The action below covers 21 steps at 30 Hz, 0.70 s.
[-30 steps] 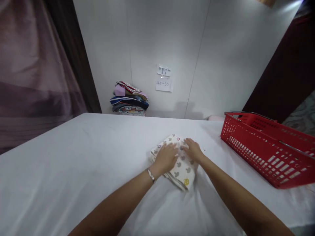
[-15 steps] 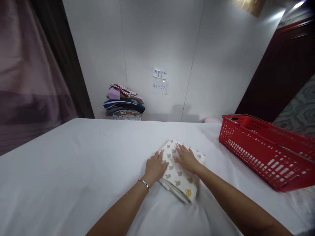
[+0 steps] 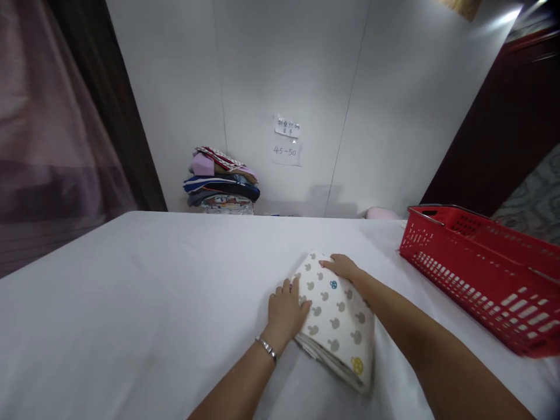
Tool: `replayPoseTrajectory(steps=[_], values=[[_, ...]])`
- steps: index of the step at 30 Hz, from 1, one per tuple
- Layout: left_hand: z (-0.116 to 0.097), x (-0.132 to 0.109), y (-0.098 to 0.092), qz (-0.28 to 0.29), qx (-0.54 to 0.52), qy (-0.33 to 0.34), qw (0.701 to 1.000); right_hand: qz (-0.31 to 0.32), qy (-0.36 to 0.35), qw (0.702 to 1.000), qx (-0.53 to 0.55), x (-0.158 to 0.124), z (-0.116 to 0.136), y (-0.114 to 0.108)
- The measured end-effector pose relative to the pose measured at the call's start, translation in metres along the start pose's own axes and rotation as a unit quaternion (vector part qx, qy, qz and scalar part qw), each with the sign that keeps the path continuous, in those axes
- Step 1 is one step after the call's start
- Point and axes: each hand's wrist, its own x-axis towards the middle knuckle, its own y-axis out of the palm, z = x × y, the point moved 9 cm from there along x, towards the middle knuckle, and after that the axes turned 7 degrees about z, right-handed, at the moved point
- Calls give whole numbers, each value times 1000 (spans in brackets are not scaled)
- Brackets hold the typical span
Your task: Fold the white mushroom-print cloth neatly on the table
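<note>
A folded white cloth (image 3: 326,309) with grey, blue and yellow prints lies on the white-covered surface in front of me. Layers show along its near edge, and its right side bulges up. My left hand (image 3: 286,312), with a silver bracelet at the wrist, rests on the cloth's left edge, fingers spread and thumb on top. At the far right edge, my right hand (image 3: 343,267) has its thumb over the cloth and its other fingers bent around the border. Some of those fingertips are hidden.
A red plastic basket (image 3: 476,268) stands at the right. Folded fabrics (image 3: 223,181) are stacked at the back by the grey wall, under paper notes (image 3: 287,140). A pink object (image 3: 381,213) shows beyond the far edge. A pink curtain (image 3: 52,146) hangs at the left.
My right hand has gone from lying on top of the cloth to its far right edge. The cloth has shifted right and nearer, its right side now raised. My left hand moved along with it.
</note>
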Motion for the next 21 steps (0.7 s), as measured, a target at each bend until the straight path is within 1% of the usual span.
replayPoseTrajectory(steps=[2, 5, 8, 11, 14, 17, 19, 21], values=[[-1, -5, -1, 11, -2, -6, 1000, -17, -16, 1000, -15, 6, 13, -4], [-2, -11, 0, 37, -6, -12, 999, -41, -45, 997, -57, 19, 39, -8], [2, -13, -2, 57, -19, -22, 998, -33, -63, 994, -85, 32, 59, -2], [9, -9, -7, 76, -40, -16, 996, -32, -73, 993, -91, 31, 68, 4], [20, -4, -16, 75, -73, -19, 994, -61, -80, 990, -97, 12, 74, 5], [34, 1, -21, 73, -80, -45, 993, -88, -110, 985, -95, -24, 81, 8], [41, 4, -19, 75, -83, -54, 992, -77, -135, 984, -85, -53, 84, 17], [45, 5, -15, 83, -99, -51, 990, -48, -127, 988, -69, -80, 75, 28]])
